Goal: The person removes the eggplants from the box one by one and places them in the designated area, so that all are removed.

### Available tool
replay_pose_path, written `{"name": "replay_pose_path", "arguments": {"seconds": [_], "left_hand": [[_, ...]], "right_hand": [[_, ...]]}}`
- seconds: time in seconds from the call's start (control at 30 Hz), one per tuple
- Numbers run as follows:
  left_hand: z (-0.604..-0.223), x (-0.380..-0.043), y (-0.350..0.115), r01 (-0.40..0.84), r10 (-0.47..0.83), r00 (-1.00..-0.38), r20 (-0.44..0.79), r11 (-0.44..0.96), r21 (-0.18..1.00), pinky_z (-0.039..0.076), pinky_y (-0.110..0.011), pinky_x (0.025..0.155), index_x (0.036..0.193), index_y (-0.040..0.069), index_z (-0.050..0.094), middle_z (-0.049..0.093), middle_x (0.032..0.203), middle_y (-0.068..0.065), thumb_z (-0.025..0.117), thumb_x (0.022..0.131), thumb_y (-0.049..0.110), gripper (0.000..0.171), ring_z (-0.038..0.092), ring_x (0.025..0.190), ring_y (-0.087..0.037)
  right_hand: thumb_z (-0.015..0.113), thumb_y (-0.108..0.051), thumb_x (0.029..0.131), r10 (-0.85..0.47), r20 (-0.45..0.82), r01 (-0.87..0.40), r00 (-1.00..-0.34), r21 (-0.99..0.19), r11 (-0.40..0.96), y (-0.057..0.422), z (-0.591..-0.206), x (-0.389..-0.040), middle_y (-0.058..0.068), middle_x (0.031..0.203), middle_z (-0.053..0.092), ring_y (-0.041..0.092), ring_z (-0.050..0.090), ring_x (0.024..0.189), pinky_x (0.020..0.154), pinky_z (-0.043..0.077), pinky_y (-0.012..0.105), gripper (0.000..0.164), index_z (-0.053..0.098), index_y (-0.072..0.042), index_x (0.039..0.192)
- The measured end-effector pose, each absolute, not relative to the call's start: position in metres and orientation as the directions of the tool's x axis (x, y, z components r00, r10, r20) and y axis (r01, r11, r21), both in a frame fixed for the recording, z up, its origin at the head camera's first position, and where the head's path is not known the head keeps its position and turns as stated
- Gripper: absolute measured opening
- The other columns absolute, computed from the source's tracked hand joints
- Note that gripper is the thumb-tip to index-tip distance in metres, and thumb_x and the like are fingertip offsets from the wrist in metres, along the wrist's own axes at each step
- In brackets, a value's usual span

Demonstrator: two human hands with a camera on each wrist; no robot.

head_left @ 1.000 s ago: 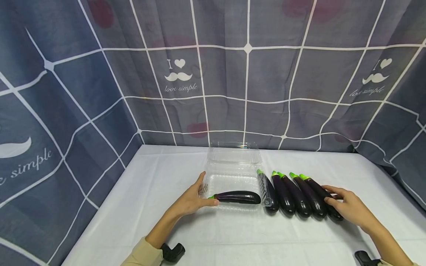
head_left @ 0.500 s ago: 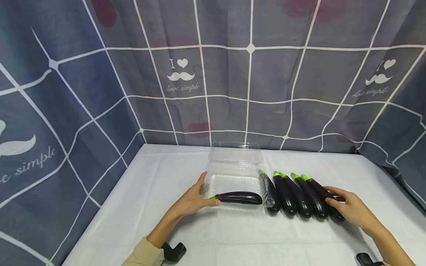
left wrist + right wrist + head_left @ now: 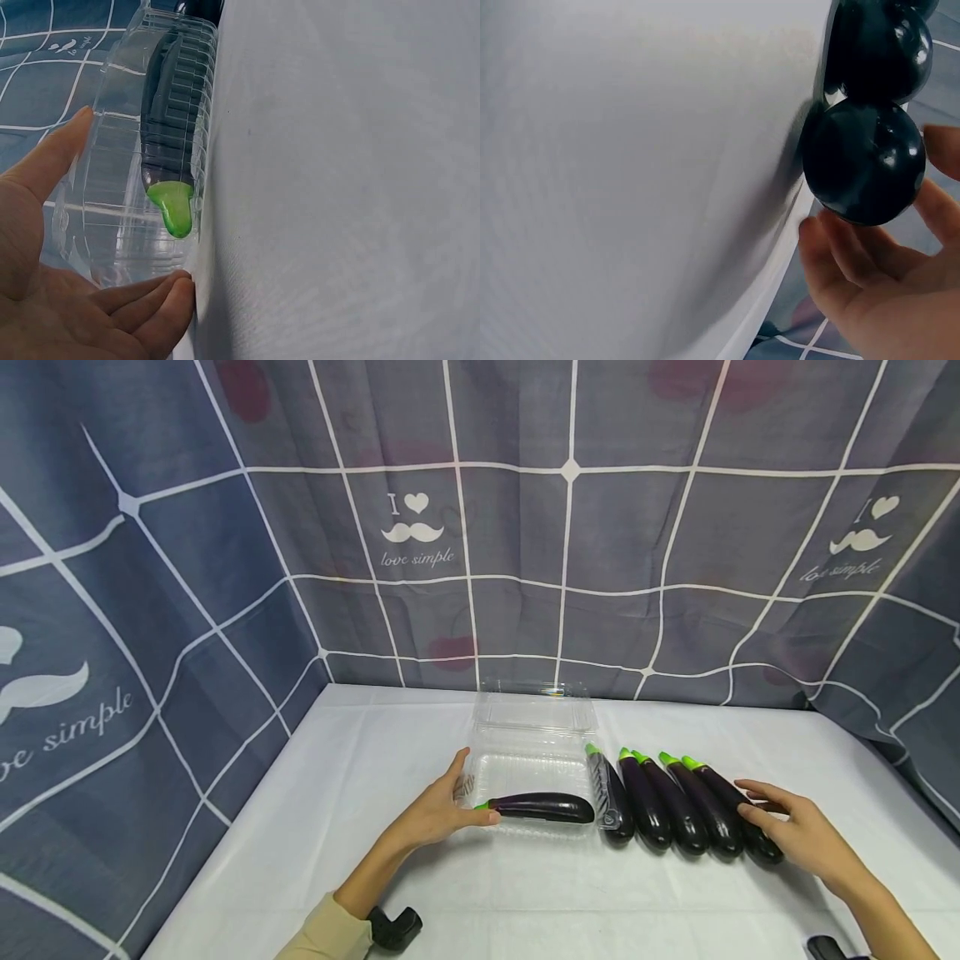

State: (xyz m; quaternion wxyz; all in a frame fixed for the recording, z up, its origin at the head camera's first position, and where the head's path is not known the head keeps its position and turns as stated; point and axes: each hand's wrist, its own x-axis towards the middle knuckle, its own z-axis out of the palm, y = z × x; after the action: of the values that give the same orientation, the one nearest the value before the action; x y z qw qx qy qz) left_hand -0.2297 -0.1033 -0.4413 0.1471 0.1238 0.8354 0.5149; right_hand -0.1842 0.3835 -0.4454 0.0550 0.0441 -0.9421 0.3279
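A clear plastic box point(image 3: 525, 768) stands with its lid flipped back, and an eggplant point(image 3: 543, 807) lies along its near side. My left hand point(image 3: 431, 810) rests against the box's left end, thumb straight beside the green stem and index finger stretched toward the back. In the left wrist view the other fingertips point(image 3: 176, 289) touch low at the box's corner. My right hand point(image 3: 802, 827) has its fingers curled about the lower end of the rightmost eggplant point(image 3: 738, 806). The right wrist view shows that eggplant's round end point(image 3: 866, 165) between thumb and fingers.
Several more eggplants point(image 3: 678, 810) lie side by side between the box and my right hand, green stems pointing away. The leftmost eggplant point(image 3: 617, 802) is partly seen through the box's right wall. A white cloth point(image 3: 600, 902) covers the table, with a grey checked curtain point(image 3: 510, 527) behind.
The head view has drifted slightly, so everything sits a little farther right. My left hand keeps its place at the box, and my right hand stays at the rightmost eggplant.
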Motion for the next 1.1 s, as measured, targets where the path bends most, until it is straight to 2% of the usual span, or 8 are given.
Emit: {"name": "replay_pose_path", "arguments": {"seconds": [0.1, 0.17, 0.4, 0.47, 0.53, 0.63, 0.83, 1.1], "left_hand": [[-0.442, -0.23, -0.104, 0.058, 0.358, -0.927, -0.114, 0.437, 0.897, 0.026, -0.06, 0.109, 0.16, 0.013, 0.005, 0.027, 0.155, -0.026, 0.086, 0.075, 0.043, 0.121, 0.026, 0.143, -0.037], [-0.442, -0.23, -0.105, 0.059, 0.356, -0.928, -0.114, 0.44, 0.896, 0.026, -0.06, 0.109, 0.16, 0.013, 0.005, 0.026, 0.155, -0.027, 0.086, 0.075, 0.043, 0.121, 0.026, 0.143, -0.038], [-0.442, -0.229, -0.105, 0.047, 0.343, -0.931, -0.124, 0.449, 0.892, 0.025, -0.059, 0.11, 0.16, 0.015, 0.005, 0.023, 0.157, -0.025, 0.085, 0.076, 0.041, 0.119, 0.023, 0.144, -0.037], [-0.442, -0.228, -0.105, 0.044, 0.341, -0.931, -0.126, 0.449, 0.892, 0.025, -0.059, 0.11, 0.16, 0.015, 0.004, 0.022, 0.158, -0.025, 0.085, 0.076, 0.041, 0.12, 0.022, 0.145, -0.037], [-0.442, -0.227, -0.105, 0.042, 0.342, -0.931, -0.126, 0.445, 0.895, 0.025, -0.059, 0.11, 0.16, 0.015, 0.004, 0.022, 0.158, -0.025, 0.085, 0.076, 0.042, 0.12, 0.022, 0.145, -0.037], [-0.443, -0.227, -0.106, 0.043, 0.34, -0.932, -0.124, 0.444, 0.895, 0.025, -0.059, 0.11, 0.16, 0.014, 0.004, 0.023, 0.157, -0.026, 0.085, 0.076, 0.042, 0.12, 0.023, 0.145, -0.037], [-0.444, -0.227, -0.104, 0.04, 0.343, -0.93, -0.129, 0.445, 0.894, 0.025, -0.058, 0.11, 0.16, 0.016, 0.004, 0.023, 0.156, -0.027, 0.085, 0.077, 0.042, 0.119, 0.023, 0.145, -0.037], [-0.443, -0.228, -0.102, 0.046, 0.348, -0.929, -0.125, 0.443, 0.896, 0.024, -0.058, 0.111, 0.16, 0.016, 0.005, 0.025, 0.156, -0.026, 0.085, 0.076, 0.041, 0.119, 0.024, 0.144, -0.036]], "right_hand": [[0.064, -0.019, 0.097, -0.023, 0.23, -0.165, -0.973, -0.625, 0.763, 0.38, -0.444, -0.185, 0.031, 0.124, 0.057, -0.013, 0.044, 0.098, 0.071, 0.041, 0.01, 0.042, 0.059, 0.007, 0.13], [0.064, -0.018, 0.097, -0.002, 0.268, -0.178, -0.963, -0.634, 0.752, 0.376, -0.442, -0.186, 0.031, 0.125, 0.056, -0.018, 0.038, 0.097, 0.072, 0.039, 0.006, 0.041, 0.059, 0.007, 0.129], [0.065, -0.021, 0.097, 0.044, 0.292, -0.159, -0.955, -0.634, 0.757, 0.355, -0.424, -0.188, 0.028, 0.131, 0.055, 0.008, 0.055, 0.104, 0.072, 0.038, 0.005, 0.042, 0.059, 0.002, 0.132], [0.066, -0.02, 0.097, 0.03, 0.315, -0.188, -0.949, -0.637, 0.748, 0.347, -0.419, -0.189, 0.027, 0.13, 0.056, 0.002, 0.053, 0.108, 0.074, 0.037, 0.004, 0.042, 0.059, 0.002, 0.132], [0.067, -0.018, 0.096, 0.005, 0.345, -0.23, -0.939, -0.636, 0.737, 0.338, -0.415, -0.19, 0.024, 0.129, 0.058, -0.013, 0.043, 0.103, 0.077, 0.036, 0.003, 0.04, 0.061, 0.001, 0.131], [0.068, -0.013, 0.094, -0.051, 0.406, -0.32, -0.913, -0.63, 0.708, 0.322, -0.411, -0.192, 0.015, 0.123, 0.061, -0.019, 0.042, 0.104, 0.081, 0.038, 0.003, 0.037, 0.063, 0.001, 0.128], [0.069, -0.003, 0.092, -0.162, 0.48, -0.465, -0.862, -0.622, 0.63, 0.289, -0.405, -0.198, -0.009, 0.116, 0.061, -0.007, 0.057, 0.1, 0.083, 0.045, 0.011, 0.034, 0.065, -0.004, 0.125], [0.072, -0.004, 0.09, -0.269, 0.468, -0.533, -0.842, -0.645, 0.548, 0.24, -0.4, -0.207, 0.002, 0.119, 0.065, 0.005, 0.06, 0.103, 0.088, 0.048, 0.019, 0.037, 0.066, -0.01, 0.126]]}}
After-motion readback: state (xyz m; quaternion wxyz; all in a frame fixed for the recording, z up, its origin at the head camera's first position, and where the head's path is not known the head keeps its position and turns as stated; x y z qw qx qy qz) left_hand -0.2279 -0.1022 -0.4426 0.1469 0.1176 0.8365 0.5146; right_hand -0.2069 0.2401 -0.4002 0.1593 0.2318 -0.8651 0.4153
